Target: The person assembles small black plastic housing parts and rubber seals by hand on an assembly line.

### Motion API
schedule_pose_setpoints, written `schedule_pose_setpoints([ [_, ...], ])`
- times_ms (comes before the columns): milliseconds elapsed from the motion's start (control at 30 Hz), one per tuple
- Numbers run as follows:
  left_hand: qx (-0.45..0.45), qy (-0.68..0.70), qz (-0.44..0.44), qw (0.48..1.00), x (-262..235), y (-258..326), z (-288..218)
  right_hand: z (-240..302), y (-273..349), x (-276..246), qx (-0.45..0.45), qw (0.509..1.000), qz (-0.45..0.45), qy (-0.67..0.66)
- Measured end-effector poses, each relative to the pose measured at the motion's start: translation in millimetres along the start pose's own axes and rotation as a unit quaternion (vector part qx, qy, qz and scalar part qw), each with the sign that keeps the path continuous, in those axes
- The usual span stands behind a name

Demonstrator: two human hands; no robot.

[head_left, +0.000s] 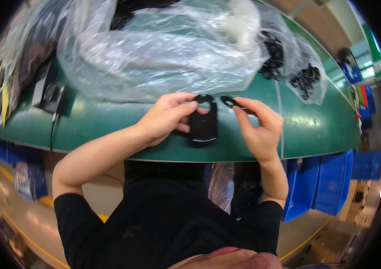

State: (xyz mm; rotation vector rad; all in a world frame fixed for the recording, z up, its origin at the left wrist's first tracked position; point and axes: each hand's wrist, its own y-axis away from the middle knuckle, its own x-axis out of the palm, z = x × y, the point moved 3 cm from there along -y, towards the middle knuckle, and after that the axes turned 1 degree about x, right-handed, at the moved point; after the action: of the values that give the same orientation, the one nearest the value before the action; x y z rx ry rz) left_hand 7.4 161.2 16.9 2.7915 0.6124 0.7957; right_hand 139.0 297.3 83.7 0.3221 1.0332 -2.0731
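My left hand (169,117) grips a flat black plastic plate (203,124) with rounded corners and a round hole near its top. The thumb lies by the hole and a fingertip shows through it. My right hand (261,125) pinches a small black part (229,101), dark and curved, between thumb and fingers. That small part is just right of the plate's top, with a narrow gap between them. Both pieces are held above the green table (154,150), close to its front edge. My fingers partly cover the small part, so its full shape is hidden.
A large clear plastic bag (154,62) spreads across the back of the table. Clear bags of black parts (305,83) lie at the back right. A black device with a cable (51,96) sits at the left. Blue bins (318,184) stand below the right edge.
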Motion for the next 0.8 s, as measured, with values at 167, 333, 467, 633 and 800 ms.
schedule_pose_setpoints([
  [167,0.004,0.017,0.039,0.999,-4.7,1.4,3.5,8.5,1.9,21.8,-0.187,0.977,0.025,0.102],
  [333,0.003,0.036,0.050,0.998,-4.2,2.6,3.8,9.7,11.3,38.5,-0.297,0.928,0.098,0.204],
  [467,0.000,0.078,0.055,0.995,-6.3,3.4,4.8,11.0,11.3,44.9,-0.264,0.943,0.108,0.172],
  [633,0.022,-0.038,0.036,0.998,-7.7,2.8,4.4,11.9,8.5,40.5,-0.231,0.960,0.123,0.103],
  [800,0.020,-0.032,0.035,0.999,-0.1,4.1,1.2,-15.1,1.7,27.3,0.118,0.980,0.071,-0.142],
])
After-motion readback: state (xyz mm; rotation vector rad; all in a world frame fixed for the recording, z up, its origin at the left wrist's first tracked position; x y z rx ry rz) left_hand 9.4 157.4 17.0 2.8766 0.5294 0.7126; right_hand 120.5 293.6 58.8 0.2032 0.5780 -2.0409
